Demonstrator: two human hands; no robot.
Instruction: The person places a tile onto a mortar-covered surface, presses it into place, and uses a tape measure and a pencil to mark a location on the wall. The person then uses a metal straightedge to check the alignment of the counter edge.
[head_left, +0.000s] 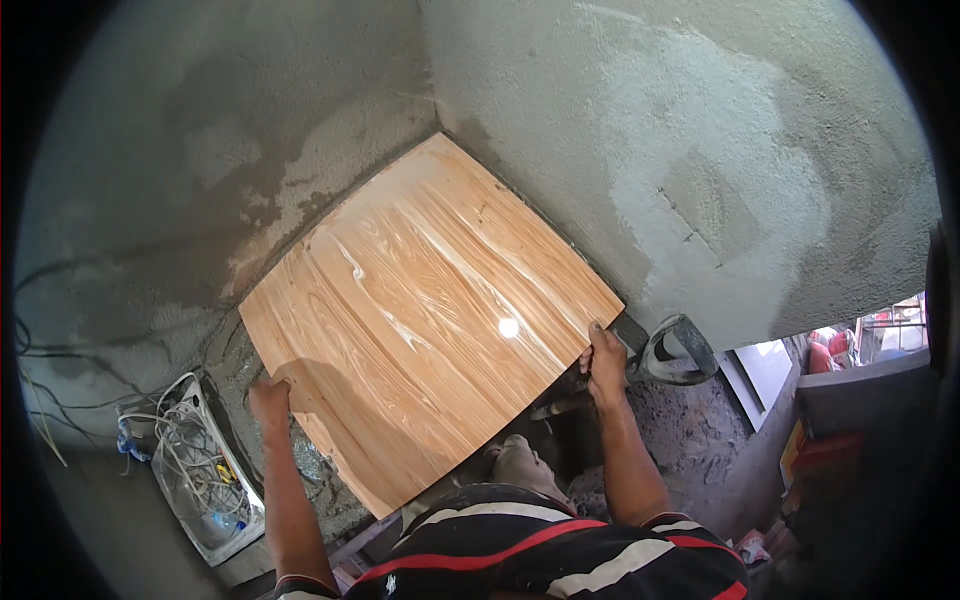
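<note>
A large square tile [440, 320] with a glossy wood-grain face lies in the corner between two cement walls, its far corner close to where they meet. My left hand [270, 402] is closed on the tile's left edge. On the right, my right hand [604, 362] grips the near right corner, thumb on the face and fingers at the edge. Beside that hand is a dirty grey tool with a loop-shaped handle [685, 350]. What lies under the tile is hidden.
At left stands a white rectangular tray [210, 552] of tangled pale cables, with dark wires [70, 352] along the wall behind. Rough grey mortar [665, 430] covers the ground to the right, where a pale flat panel [762, 375] leans. Reddish items [830, 350] show beyond an opening.
</note>
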